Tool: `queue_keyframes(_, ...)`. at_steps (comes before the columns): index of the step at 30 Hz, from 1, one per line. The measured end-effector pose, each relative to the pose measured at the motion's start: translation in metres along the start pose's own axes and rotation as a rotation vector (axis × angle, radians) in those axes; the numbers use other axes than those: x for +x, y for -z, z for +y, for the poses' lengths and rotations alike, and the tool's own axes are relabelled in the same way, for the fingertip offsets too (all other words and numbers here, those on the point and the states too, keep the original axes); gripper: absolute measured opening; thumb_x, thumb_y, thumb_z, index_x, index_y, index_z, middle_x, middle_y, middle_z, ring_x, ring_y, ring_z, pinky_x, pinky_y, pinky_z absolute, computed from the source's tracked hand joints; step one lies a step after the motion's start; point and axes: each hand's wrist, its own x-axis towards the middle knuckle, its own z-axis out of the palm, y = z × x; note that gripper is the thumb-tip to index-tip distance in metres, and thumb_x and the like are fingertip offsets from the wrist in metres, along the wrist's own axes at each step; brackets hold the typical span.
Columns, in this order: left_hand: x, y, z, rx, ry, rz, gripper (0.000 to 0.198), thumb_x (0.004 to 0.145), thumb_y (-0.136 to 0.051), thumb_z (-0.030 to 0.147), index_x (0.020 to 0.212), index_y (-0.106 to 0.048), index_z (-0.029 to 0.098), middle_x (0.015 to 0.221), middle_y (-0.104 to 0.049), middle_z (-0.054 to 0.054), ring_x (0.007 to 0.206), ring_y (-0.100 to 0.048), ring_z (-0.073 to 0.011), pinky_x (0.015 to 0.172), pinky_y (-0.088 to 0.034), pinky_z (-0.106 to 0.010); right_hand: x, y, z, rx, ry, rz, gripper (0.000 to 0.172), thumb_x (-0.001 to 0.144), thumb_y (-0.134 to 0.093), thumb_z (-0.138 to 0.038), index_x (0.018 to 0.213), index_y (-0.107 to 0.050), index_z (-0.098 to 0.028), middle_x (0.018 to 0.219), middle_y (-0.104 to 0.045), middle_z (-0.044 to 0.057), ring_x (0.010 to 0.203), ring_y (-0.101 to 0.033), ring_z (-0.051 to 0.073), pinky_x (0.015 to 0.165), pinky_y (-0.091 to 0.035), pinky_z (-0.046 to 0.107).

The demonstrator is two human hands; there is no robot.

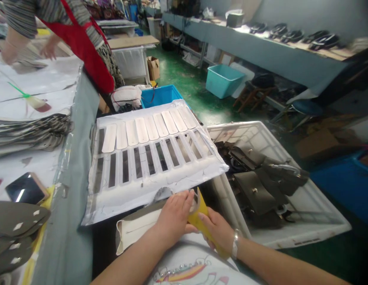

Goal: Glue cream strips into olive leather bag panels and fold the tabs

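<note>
My left hand (176, 211) is closed, fingers together, over the end of a grey piece with a cream lining (142, 227), which lies across my lap. Its fingertips meet a pale curved edge beside a yellow sheet (203, 209). My right hand (218, 231) wraps round that bent yellow sheet, thumb on its near face. What lies between the two hands is partly hidden. Just beyond them, a white slotted board (157, 178) carries a row of white rounded strips (142, 130) along its far half.
To the right, a white crate (261, 126) holds dark grey bags (255, 190). On the left table are a phone (26, 188), stacked grey pieces (14, 221) and a green-handled brush (32, 101). A person in a red apron (82, 51) stands at that table. Behind the board sits a blue bin (163, 95).
</note>
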Motion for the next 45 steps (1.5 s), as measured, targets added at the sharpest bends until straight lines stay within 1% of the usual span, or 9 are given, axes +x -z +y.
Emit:
queue_keyframes(5, -0.005, 0.004, 0.0, -0.042, 0.01, -0.002, 0.114, 0.053, -0.078, 0.049, 0.138, -0.014, 0.009, 0.133, -0.042, -0.021, 0.122, -0.041, -0.0295, 0.102, -0.032, -0.042, -0.02, 0.008, 0.004, 0.045, 0.008, 0.002, 0.041, 0.077, -0.045, -0.06, 0.083, -0.042, -0.02, 0.044, -0.049, -0.006, 0.027, -0.037, 0.008, 0.027, -0.027, 0.02)
queue_keyframes(10, -0.007, 0.007, 0.009, 0.006, 0.134, -0.074, 0.102, 0.059, -0.074, 0.048, 0.137, -0.023, 0.007, 0.138, -0.036, -0.019, 0.126, -0.034, -0.0295, 0.106, -0.026, -0.043, -0.047, 0.028, 0.016, 0.159, 0.065, 0.154, 0.041, 0.071, -0.055, -0.058, 0.065, -0.046, -0.018, 0.048, -0.047, -0.005, 0.038, -0.04, 0.007, 0.04, -0.033, 0.022)
queue_keyframes(18, -0.006, 0.005, 0.02, 0.054, 0.175, 0.002, 0.091, 0.064, -0.068, 0.038, 0.138, -0.023, 0.011, 0.131, -0.045, -0.013, 0.116, -0.042, -0.0265, 0.099, -0.032, -0.04, -0.053, 0.015, 0.011, 0.141, -0.033, -0.062, 0.045, 0.069, -0.052, -0.06, 0.062, -0.048, -0.016, 0.046, -0.048, -0.004, 0.034, -0.045, 0.01, 0.037, -0.029, 0.022)
queue_keyframes(21, -0.008, 0.004, 0.022, 0.081, 0.158, 0.033, 0.092, 0.064, -0.067, 0.037, 0.14, -0.02, 0.014, 0.129, -0.045, -0.012, 0.113, -0.043, -0.0263, 0.096, -0.032, -0.04, -0.056, 0.016, 0.011, 0.086, -0.065, -0.031, 0.043, 0.069, -0.05, -0.06, 0.063, -0.046, -0.017, 0.045, -0.045, -0.005, 0.031, -0.038, 0.007, 0.034, -0.026, 0.021)
queue_keyframes(25, -0.008, 0.002, 0.025, 0.133, 0.166, 0.068, 0.092, 0.064, -0.068, 0.036, 0.14, -0.02, 0.016, 0.128, -0.045, -0.012, 0.111, -0.042, -0.027, 0.096, -0.031, -0.041, -0.067, 0.02, 0.011, -0.144, -0.01, 0.086, 0.041, 0.076, -0.044, -0.057, 0.063, -0.043, -0.019, 0.044, -0.04, -0.007, 0.034, -0.033, 0.006, 0.036, -0.025, 0.022)
queue_keyframes(31, -0.007, -0.001, 0.027, 0.144, 0.17, 0.088, 0.092, 0.064, -0.069, 0.034, 0.14, -0.02, 0.016, 0.127, -0.044, -0.012, 0.112, -0.041, -0.0271, 0.097, -0.029, -0.041, -0.077, 0.02, 0.003, -0.586, 0.136, 0.172, 0.039, 0.087, -0.031, -0.049, 0.07, -0.049, -0.019, 0.056, -0.054, -0.001, 0.046, -0.049, 0.012, 0.047, -0.036, 0.025)
queue_keyframes(34, -0.007, -0.001, 0.025, 0.129, 0.173, 0.092, 0.091, 0.065, -0.068, 0.034, 0.14, -0.02, 0.016, 0.126, -0.044, -0.012, 0.112, -0.04, -0.0271, 0.097, -0.029, -0.041, -0.077, 0.019, -0.002, -0.723, 0.179, 0.186, 0.039, 0.089, -0.028, -0.046, 0.078, -0.054, -0.019, 0.07, -0.063, 0.004, 0.064, -0.059, 0.017, 0.058, -0.042, 0.027)
queue_keyframes(38, -0.008, 0.001, 0.024, 0.106, 0.173, 0.09, 0.09, 0.065, -0.068, 0.035, 0.14, -0.021, 0.016, 0.126, -0.045, -0.012, 0.111, -0.041, -0.0265, 0.097, -0.029, -0.041, -0.076, 0.021, -0.008, -0.841, 0.197, 0.2, 0.039, 0.09, -0.026, -0.043, 0.088, -0.057, -0.019, 0.09, -0.066, 0.007, 0.083, -0.061, 0.02, 0.074, -0.044, 0.03)
queue_keyframes(45, -0.006, 0.0, 0.02, 0.083, 0.173, 0.086, 0.09, 0.067, -0.064, 0.035, 0.14, -0.017, 0.015, 0.127, -0.044, -0.012, 0.112, -0.04, -0.0268, 0.098, -0.027, -0.04, -0.073, 0.005, -0.032, -1.338, 0.123, 0.135, 0.021, 0.085, -0.039, -0.02, 0.088, -0.06, -0.018, 0.083, -0.064, 0.011, 0.074, -0.062, 0.025, 0.06, -0.041, 0.033)
